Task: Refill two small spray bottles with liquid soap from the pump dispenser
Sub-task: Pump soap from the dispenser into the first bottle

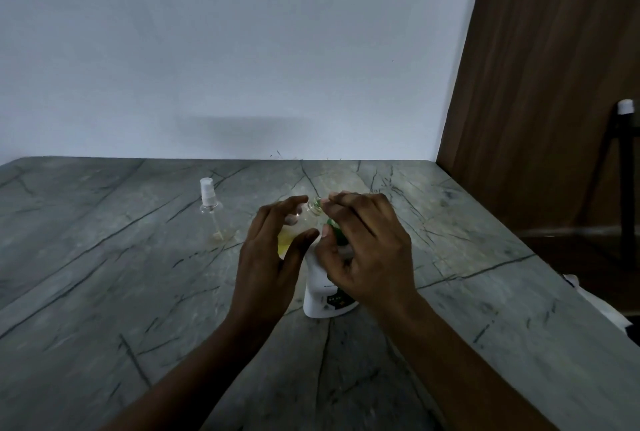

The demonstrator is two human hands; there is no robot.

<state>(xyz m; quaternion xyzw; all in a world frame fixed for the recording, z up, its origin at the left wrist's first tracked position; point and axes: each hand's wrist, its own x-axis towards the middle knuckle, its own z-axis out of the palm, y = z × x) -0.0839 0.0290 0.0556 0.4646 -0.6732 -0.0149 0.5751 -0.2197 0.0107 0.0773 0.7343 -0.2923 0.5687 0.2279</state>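
Note:
A white pump dispenser with a green pump head stands on the grey marble table. My right hand covers the pump head, thumb against its side and fingertips over the spout. My left hand holds a small clear uncapped spray bottle, tilted, with its open neck up against the spout. Yellow liquid fills the bottle's lower part. A second clear spray bottle with a white spray cap stands upright to the left, apart from both hands and almost empty.
A white wall runs along the table's far edge. A brown wooden panel rises at the right. Beyond the table's right edge are a dark stand and a white object.

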